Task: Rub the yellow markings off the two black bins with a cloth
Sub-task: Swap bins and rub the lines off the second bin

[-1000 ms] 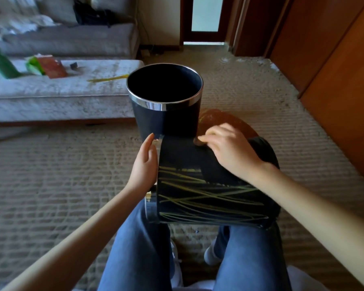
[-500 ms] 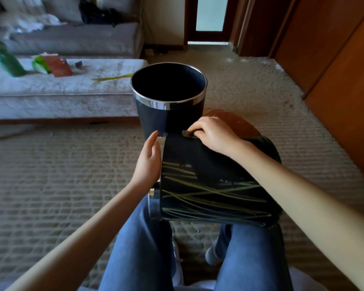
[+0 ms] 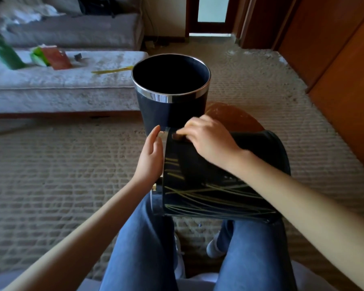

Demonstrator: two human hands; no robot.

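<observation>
Gripping with curled fingers, the right hand [image 3: 208,139] bunches a dark cloth [image 3: 194,164] and presses it onto the far upper side of the lying bin [image 3: 219,202]; the cloth is nearly the same colour as the bin, so its edges are hard to make out. The left hand [image 3: 150,156] is spread flat, fingers straight and together, with the palm against the left end of that bin. This bin lies on its side across the person's lap, on blue jeans [image 3: 143,244]. Yellow markings [image 3: 210,193] criss-cross its near half, with a few short strokes higher up by the left edge. Just beyond it the upright bin [image 3: 170,110] stands on the beige carpet [image 3: 61,175], its mouth ringed by a shiny silver band, no marks showing on the side facing the camera. A grey sofa [image 3: 61,89] stretches along the left, and wooden doors [image 3: 334,59] close the right.
</observation>
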